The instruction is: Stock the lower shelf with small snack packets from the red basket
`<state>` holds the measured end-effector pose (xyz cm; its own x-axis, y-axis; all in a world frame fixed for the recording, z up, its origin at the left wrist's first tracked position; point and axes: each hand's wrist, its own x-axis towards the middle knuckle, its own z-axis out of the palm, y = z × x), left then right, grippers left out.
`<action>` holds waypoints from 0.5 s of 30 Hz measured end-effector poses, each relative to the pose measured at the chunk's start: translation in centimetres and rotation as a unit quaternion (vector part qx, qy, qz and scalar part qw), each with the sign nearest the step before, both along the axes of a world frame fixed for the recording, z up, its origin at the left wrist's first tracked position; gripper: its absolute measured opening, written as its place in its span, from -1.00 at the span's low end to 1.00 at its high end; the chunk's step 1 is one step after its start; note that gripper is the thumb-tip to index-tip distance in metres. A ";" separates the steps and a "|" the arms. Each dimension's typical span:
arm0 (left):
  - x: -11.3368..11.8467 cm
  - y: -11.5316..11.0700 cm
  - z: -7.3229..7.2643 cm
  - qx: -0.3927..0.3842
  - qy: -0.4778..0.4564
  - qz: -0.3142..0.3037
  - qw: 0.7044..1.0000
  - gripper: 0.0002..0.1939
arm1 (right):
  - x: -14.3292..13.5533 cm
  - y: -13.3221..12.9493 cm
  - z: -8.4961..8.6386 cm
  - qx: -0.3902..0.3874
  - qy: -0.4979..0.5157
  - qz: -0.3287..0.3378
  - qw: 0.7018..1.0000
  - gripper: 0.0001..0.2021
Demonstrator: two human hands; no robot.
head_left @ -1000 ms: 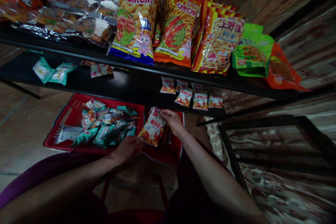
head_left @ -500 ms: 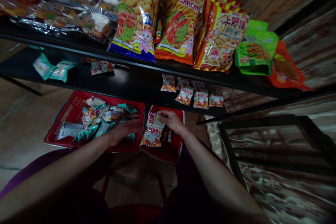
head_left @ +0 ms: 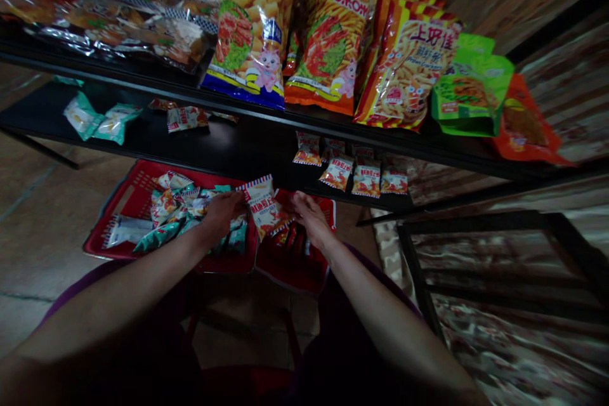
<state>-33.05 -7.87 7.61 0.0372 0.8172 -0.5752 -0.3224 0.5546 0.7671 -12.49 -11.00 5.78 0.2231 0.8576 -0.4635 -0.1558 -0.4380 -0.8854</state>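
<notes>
A small white and orange snack packet (head_left: 264,206) with a striped edge is held up over the place where two red baskets meet. At its left edge, my left hand (head_left: 223,214) grips it with closed fingers. My right hand (head_left: 310,219) pinches the packet's right end. Beneath my left arm lies the left red basket (head_left: 107,228), holding several white, orange and teal packets (head_left: 164,231). The right red basket (head_left: 290,276), below my right hand, contains several dark red packets that are partly hidden.
On the lower black shelf (head_left: 247,152) lie teal packets (head_left: 117,124) at left and several small orange-white packets (head_left: 366,177) at right. Large snack bags (head_left: 252,32) stand along the upper shelf. A dark metal frame (head_left: 476,222) and patterned cloth are at the right.
The packet has moved up and left out of the right basket's area and turned its printed side. My left hand has come off the basket's contents onto it.
</notes>
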 end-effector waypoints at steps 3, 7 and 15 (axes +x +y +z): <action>-0.5 0.7 0.0 0.006 -0.023 0.036 0.999 -0.94 | -0.3 -1.0 -0.1 -0.090 0.104 0.035 0.990 -0.61; -0.3 0.6 -0.3 0.011 -0.020 0.043 0.999 -0.95 | -1.8 -2.2 -0.2 -0.110 0.215 0.059 0.969 -0.59; -0.4 0.9 0.1 0.049 0.026 0.002 0.998 -0.90 | -2.8 -2.2 -0.5 -0.090 0.188 0.050 0.977 -0.67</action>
<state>-33.50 -6.96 7.72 0.0051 0.8699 -0.4932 -0.2831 0.4743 0.8336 -15.31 -13.18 5.32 -0.0727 0.7629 -0.6424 -0.4044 -0.6114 -0.6802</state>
